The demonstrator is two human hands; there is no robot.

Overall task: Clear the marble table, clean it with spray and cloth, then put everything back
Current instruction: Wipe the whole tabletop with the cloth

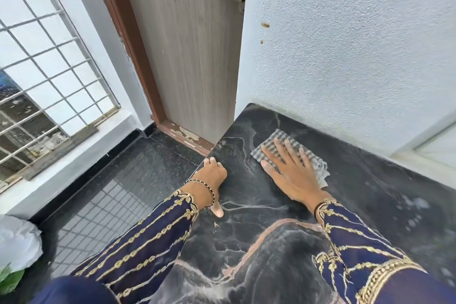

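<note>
Sleeved right hand (290, 171) flat on cloth (320, 171)

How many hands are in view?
2. The left hand grips the left edge of the marble table; the right hand presses flat on the checked cloth near the wall.

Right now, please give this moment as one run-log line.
step: wipe | right hand: flat on cloth | left hand: grips table edge

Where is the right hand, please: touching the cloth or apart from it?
Touching. The head view shows the right hand lying flat on the checked cloth, its straight fingers overlapping it on the marble table.
</note>
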